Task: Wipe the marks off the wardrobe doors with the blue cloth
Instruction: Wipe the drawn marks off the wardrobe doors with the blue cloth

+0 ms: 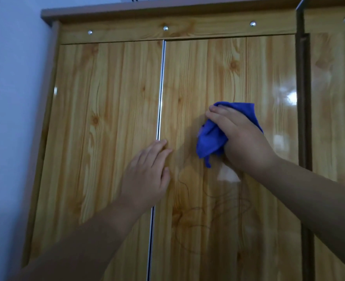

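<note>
Two glossy pine-pattern wardrobe doors fill the view, the left door (106, 118) and the right door (228, 74), split by a silver strip (161, 94). My right hand (242, 138) presses a crumpled blue cloth (210, 140) against the right door at mid height. Thin dark scribbled marks (200, 211) run over the right door below the cloth. My left hand (149, 173) lies flat with fingers apart on the doors' seam, holding nothing.
A pale wall (11, 118) borders the wardrobe on the left. Another door panel (335, 98) stands at the right behind a dark vertical post (304, 98). Round silver studs (165, 28) dot the top rail.
</note>
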Demonstrator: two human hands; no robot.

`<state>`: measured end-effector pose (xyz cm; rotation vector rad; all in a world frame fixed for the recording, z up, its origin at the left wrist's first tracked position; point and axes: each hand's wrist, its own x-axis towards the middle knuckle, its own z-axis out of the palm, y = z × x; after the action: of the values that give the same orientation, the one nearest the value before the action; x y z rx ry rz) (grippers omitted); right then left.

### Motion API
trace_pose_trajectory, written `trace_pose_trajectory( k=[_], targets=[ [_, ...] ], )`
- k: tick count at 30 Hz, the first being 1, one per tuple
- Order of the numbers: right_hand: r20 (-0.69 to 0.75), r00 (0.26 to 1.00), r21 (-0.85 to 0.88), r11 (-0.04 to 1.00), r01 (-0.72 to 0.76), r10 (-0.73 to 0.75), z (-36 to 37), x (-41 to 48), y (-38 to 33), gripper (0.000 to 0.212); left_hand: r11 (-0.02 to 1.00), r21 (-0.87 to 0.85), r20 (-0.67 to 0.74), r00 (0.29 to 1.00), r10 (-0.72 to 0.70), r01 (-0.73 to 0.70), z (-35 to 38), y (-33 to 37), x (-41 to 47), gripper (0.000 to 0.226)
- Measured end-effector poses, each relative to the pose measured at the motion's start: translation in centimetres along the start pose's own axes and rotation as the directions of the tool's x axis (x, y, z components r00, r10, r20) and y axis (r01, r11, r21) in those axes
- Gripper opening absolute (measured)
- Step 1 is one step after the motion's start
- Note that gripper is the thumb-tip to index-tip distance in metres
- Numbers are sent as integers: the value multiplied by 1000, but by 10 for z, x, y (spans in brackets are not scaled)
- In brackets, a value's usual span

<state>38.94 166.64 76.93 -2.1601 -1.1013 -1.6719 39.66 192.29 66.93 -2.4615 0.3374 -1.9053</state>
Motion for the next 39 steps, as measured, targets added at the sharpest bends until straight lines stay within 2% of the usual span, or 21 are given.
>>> trace_pose_trajectory(
  k=[5,9,12,15,19,21,25,27,30,33,36,39],
  targets=[
    [-6,993,158,981,-115,118,41,8,-20,65,1000,10,-58,998,18,-17,22,-8,-5,50],
    [74,994,122,989,-86,78,83,-37,-54,80,999,-6,-62,997,52,-52,34,-17,-8,55],
    [186,982,131,991,20,-44,111,-95,-80,82,997,19,-77,994,74,-73,36,-19,-8,50],
    [262,948,77,983,164,-179,125,-141,-89,65,998,3,-81,995,63,-63,35,-17,-8,49],
    [328,886,55,943,327,-326,110,-137,-71,58,998,12,-71,996,61,-60,34,-15,-8,49],
    [336,876,71,936,343,-347,92,-118,-51,60,998,19,-66,996,61,-60,33,-15,-8,49],
    [162,970,20,983,183,-184,46,-67,-1,71,998,40,-54,997,56,-54,31,-15,-9,52],
    [81,993,12,996,84,-85,23,-37,25,68,998,40,-55,997,51,-48,31,-14,-8,52],
    [-59,992,-46,992,-114,111,-2,-3,50,60,998,32,-61,997,54,-52,32,-14,-8,51],
    [-155,966,63,978,-198,206,-1,5,48,55,998,26,-75,995,62,-60,33,-14,-9,52],
    [-151,962,119,970,-212,228,14,-7,26,57,998,34,-79,995,64,-62,35,-14,-8,51],
    [-20,981,174,967,-189,195,49,-49,-10,66,997,34,-78,995,66,-63,36,-15,-8,52]
  ],
)
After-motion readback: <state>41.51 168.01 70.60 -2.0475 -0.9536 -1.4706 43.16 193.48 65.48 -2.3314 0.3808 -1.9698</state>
